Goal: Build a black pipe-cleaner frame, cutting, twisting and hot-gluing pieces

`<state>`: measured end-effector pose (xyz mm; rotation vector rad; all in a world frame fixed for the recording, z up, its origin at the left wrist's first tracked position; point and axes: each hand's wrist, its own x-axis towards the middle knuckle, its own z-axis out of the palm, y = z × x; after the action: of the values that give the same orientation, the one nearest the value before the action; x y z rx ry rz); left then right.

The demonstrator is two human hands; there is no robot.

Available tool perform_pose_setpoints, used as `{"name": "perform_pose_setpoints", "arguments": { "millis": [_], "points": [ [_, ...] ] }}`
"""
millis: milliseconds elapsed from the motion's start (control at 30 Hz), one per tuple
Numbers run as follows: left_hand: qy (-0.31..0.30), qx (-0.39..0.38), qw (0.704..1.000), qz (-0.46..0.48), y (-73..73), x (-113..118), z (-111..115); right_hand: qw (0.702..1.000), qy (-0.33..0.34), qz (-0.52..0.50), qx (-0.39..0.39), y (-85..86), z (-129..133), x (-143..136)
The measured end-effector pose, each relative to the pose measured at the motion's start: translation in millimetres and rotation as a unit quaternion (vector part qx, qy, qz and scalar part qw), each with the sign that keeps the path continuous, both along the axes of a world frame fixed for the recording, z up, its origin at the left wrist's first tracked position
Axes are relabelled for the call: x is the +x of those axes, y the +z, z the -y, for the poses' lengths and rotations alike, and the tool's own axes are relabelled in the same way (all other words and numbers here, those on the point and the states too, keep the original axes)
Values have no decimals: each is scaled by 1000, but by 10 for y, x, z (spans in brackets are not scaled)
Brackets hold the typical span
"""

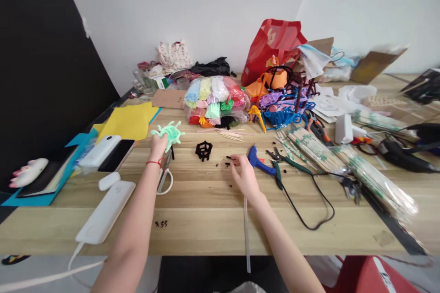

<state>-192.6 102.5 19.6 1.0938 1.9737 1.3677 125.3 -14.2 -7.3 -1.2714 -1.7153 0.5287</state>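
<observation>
My left hand point(159, 144) is closed around a mint-green fuzzy pipe-cleaner shape point(171, 133) with several curled arms, held above the table. Scissors point(165, 178) with white handles lie just beside that wrist. My right hand point(245, 176) is low over the table, its fingers bent round a small black piece point(231, 158) at the tips. Other tiny black bits point(227, 164) lie close by. Between my hands sits a black pipe-cleaner frame point(204, 151) shaped like a web. To the right of my right hand is a blue glue gun point(258, 160). A clear glue stick point(246, 233) sticks out past the table's front edge.
Green-handled pliers point(290, 160) and a black cable point(302, 224) lie on the right, with bagged wooden sticks point(316, 149) beyond. Bagged pipe cleaners point(216, 100) and a red bag point(271, 48) stand at the back. A phone point(117, 155) and white power bank point(105, 213) are left.
</observation>
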Motion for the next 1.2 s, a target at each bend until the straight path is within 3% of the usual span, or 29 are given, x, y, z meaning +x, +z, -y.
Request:
{"name": "perform_pose_setpoints", "arguments": {
  "millis": [200, 533, 800, 867, 933, 1000, 1067, 1200],
  "points": [
    [-37, 23, 996, 76, -185, -15, -84, 987, -42, 148, 39, -135, -51, 43],
    [-47, 47, 986, 151, -270, -50, 131, 967, -70, 244, 4, -287, -116, 57],
    [20, 61, 996, 64, -165, 82, 190, 964, -92, 251, 6, -280, -138, 63],
    [60, 116, 990, -43, -66, 181, 314, 964, -87, 251, 6, -282, -141, 65],
    [74, 202, 964, -155, 60, 365, 500, 965, -84, 249, 3, -286, -144, 61],
    [54, 275, 936, -214, 182, 613, 710, 966, -86, 242, -1, -283, -145, 53],
    [-7, 319, 915, -247, 258, 872, 900, 971, -91, 219, -3, -263, -144, 47],
    [-166, 356, 867, -307, 202, 1243, 1118, 993, -75, 91, 6, -177, -139, 52]
  ]
}}
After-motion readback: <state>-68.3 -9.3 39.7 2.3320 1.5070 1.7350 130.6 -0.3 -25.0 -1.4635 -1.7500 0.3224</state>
